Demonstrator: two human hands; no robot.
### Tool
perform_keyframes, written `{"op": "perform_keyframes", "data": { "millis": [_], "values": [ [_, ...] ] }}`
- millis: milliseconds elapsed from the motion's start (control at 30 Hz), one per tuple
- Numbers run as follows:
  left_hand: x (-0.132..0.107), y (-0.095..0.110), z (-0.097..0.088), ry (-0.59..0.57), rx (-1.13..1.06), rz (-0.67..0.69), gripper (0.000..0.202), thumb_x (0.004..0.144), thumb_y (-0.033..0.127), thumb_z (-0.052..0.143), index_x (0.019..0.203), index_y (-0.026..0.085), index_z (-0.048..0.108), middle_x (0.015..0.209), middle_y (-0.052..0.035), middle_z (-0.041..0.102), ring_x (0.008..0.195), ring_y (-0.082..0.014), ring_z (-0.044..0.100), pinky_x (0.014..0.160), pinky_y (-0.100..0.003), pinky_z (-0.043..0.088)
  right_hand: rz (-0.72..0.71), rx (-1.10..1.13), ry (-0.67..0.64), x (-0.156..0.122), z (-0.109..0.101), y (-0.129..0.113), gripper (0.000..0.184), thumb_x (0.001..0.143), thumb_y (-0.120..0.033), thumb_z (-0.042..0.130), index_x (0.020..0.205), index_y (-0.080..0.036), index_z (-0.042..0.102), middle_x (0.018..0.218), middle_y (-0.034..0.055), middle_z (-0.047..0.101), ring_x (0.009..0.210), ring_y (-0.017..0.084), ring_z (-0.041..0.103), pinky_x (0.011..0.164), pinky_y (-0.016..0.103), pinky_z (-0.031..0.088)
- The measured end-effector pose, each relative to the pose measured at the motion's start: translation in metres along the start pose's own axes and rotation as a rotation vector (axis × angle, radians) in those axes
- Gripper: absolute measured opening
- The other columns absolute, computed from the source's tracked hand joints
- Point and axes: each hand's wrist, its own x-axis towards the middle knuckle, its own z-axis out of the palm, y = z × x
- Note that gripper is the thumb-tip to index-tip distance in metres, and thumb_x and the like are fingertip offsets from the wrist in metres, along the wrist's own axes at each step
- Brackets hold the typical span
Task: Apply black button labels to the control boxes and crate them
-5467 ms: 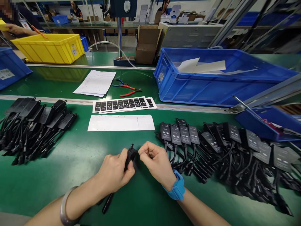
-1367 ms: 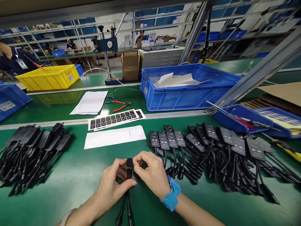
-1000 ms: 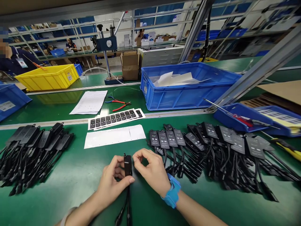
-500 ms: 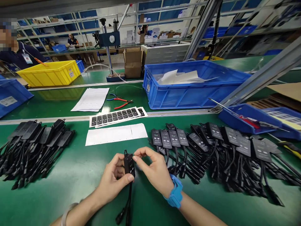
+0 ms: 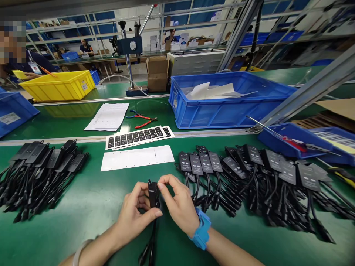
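Observation:
My left hand point(image 5: 135, 216) is closed round a small black module point(image 5: 153, 193) whose cables point(image 5: 149, 244) hang toward me. My right hand point(image 5: 177, 203), with a blue wrist strap, pinches the module's upper edge with thumb and forefinger. Both hands are low in the middle of the green bench. A sheet of black labels point(image 5: 138, 136) and a white backing strip point(image 5: 137, 157) lie just beyond them.
Labelled black modules point(image 5: 249, 166) lie in a row to the right; a pile of unlabelled ones point(image 5: 41, 162) lies left. Beyond are papers point(image 5: 108, 116), red pliers point(image 5: 144, 120), a large blue crate point(image 5: 227, 99), a yellow bin point(image 5: 58, 85) and another person point(image 5: 19, 62) at far left.
Both hands have stayed on the module, turning it slightly between the fingers. The module is a little more edge-on than half a second ago. My view shifted a little.

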Motion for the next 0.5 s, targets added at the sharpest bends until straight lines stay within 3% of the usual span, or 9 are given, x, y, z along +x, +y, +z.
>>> {"op": "perform_keyframes", "data": {
  "millis": [500],
  "values": [
    [0.0005,0.0016,-0.0021,-0.015,-0.016,-0.031,0.040,0.081,0.035,0.073,0.109,0.020,0.049,0.094,-0.0032,0.061,0.072,-0.0115,0.059,0.062,-0.022,0.047,0.053,0.068,-0.132,-0.0037,-0.0006,0.0006,0.019,0.101,-0.026,0.034,0.085,-0.022,0.044,0.081,0.0013,0.053,0.077,0.017,0.052,0.067,0.028,0.040]
  ]
}}
